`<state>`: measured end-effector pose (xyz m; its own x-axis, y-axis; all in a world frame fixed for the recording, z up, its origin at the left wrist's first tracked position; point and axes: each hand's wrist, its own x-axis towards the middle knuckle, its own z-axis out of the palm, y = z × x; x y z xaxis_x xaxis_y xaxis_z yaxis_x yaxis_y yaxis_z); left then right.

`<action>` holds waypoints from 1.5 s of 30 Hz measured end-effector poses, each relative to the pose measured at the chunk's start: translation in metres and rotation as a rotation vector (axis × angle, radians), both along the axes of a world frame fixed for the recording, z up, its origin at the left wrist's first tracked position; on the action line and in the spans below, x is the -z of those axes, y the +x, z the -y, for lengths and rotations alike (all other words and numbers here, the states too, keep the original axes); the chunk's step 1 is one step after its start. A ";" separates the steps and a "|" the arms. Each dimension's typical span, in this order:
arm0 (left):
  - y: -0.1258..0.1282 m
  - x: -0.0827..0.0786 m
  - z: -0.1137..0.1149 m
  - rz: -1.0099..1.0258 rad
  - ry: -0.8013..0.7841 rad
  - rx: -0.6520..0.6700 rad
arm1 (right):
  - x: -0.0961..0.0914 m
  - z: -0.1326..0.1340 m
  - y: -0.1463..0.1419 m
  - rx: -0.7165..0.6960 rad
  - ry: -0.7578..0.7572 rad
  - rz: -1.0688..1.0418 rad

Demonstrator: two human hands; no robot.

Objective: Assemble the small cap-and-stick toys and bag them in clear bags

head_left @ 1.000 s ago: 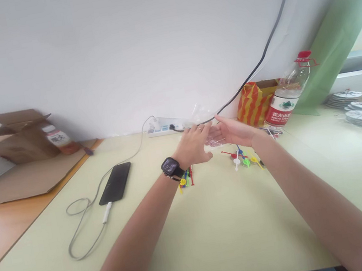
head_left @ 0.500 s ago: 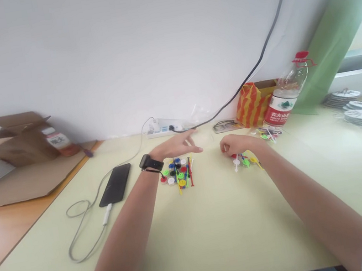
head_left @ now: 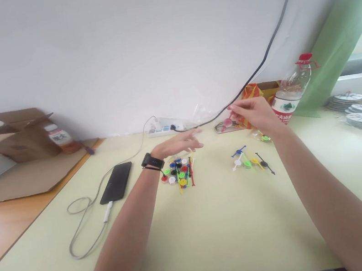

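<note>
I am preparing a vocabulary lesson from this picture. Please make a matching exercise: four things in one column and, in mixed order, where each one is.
Things:
1. phone
2. red piece
3. water bottle
4. watch

Places:
a. pinched in the right hand, above the table
b. worn on a wrist
c. flat on the table, with a cable plugged in
d. standing at the far edge of the table, red cap on

Pairs: 1-c, 2-a, 3-d, 4-b
</note>
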<state>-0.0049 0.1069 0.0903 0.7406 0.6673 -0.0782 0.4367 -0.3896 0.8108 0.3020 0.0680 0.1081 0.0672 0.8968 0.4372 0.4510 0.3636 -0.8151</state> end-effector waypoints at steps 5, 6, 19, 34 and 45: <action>0.008 0.000 0.006 0.087 -0.125 0.026 | -0.001 0.000 -0.019 -0.082 0.031 -0.189; 0.011 0.000 0.007 0.109 -0.147 0.029 | 0.001 0.000 -0.024 -0.088 0.017 -0.172; 0.014 0.005 0.007 0.063 -0.121 0.019 | 0.048 -0.032 0.012 0.036 -0.321 0.652; 0.018 0.003 0.010 -0.038 -0.075 0.024 | 0.088 -0.048 0.020 0.018 -0.456 0.725; 0.015 -0.001 0.010 0.034 -0.090 0.012 | 0.024 -0.028 0.023 0.022 -0.072 -0.115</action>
<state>0.0096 0.0974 0.0910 0.7519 0.6498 -0.1117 0.4038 -0.3198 0.8571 0.3248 0.0957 0.0837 0.1335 0.9232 0.3603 0.3602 0.2935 -0.8855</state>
